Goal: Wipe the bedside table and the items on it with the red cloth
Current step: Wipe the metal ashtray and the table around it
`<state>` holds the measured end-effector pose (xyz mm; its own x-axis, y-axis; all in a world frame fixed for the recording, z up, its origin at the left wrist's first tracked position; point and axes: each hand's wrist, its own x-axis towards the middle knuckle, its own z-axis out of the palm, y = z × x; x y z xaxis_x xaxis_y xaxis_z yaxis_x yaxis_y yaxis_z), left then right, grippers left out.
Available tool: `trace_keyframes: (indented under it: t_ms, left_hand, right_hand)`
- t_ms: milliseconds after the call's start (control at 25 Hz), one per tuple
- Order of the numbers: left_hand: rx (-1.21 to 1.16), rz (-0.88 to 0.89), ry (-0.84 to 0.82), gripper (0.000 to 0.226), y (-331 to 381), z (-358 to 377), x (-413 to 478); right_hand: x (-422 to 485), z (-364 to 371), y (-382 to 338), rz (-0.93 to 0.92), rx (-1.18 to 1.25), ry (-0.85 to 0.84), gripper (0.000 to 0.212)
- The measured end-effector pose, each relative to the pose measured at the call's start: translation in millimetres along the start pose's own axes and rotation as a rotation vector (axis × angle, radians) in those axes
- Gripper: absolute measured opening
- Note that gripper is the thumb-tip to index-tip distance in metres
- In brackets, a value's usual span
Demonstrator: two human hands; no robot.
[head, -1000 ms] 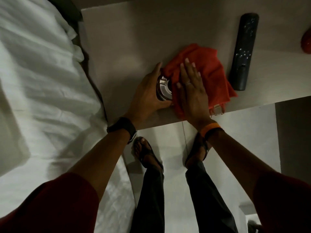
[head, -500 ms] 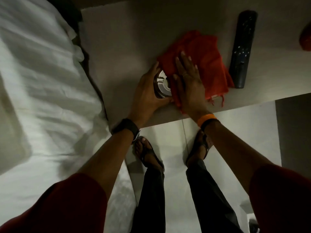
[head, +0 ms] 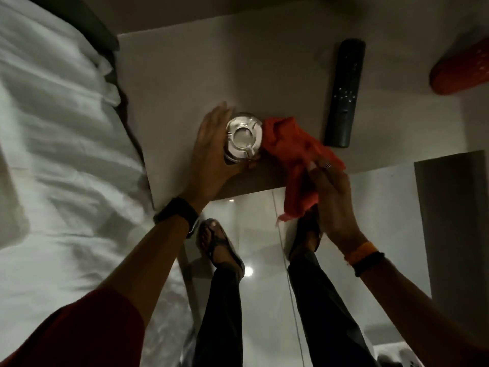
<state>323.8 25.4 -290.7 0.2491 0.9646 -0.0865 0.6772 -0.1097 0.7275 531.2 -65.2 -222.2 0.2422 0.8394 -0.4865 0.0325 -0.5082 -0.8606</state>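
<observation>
The pale bedside table [head: 185,75] fills the upper middle of the head view. A round glass ashtray [head: 244,137] stands near its front edge. My left hand [head: 211,154] wraps around the ashtray's left side and grips it. The red cloth [head: 299,154] is bunched up, one end touching the ashtray's right side, the other end hanging past the table's front edge. My right hand [head: 334,202] is closed on the cloth's lower part, just off the edge. A black remote control [head: 344,94] lies on the table to the right of the cloth.
A bed with white sheets [head: 58,160] runs along the table's left side. A red object [head: 463,72] lies at the table's far right. A dark panel [head: 452,213] stands right of my right hand. My sandalled feet [head: 219,245] are on the shiny floor below.
My right hand has come off the table top, where it pressed the cloth flat, and pulled back to the front edge with the cloth gathered. The ashtray's top now shows fully.
</observation>
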Motion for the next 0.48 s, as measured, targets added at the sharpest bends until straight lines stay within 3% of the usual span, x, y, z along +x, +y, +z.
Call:
trace_keyframes:
  t_ms: [120, 240, 360, 440, 480]
  left_hand:
    - [-0.169, -0.05, 0.084, 0.089, 45, 8, -3]
    - [-0.683, -0.373, -0.055, 0.084, 99, 14, 4]
    - [-1.229, -0.701, -0.287, 0.042, 131, 22, 16]
    - [-1.414, -0.8, -0.31, 0.034, 150, 31, 27]
    - [-1.385, -0.823, -0.27, 0.033, 157, 37, 32]
  right_hand:
    - [8, -29, -45, 0.161, 0.296, 0.053, 0.029]
    - [14, -62, -67, 0.225, 0.533, 0.1, 0.037]
    - [26, -87, -81, 0.181, 0.748, 0.064, 0.044]
    - [38, -100, -86, 0.225, 0.832, -0.027, 0.043]
    - [46, -108, -85, 0.213, 0.8, -0.051, 0.039]
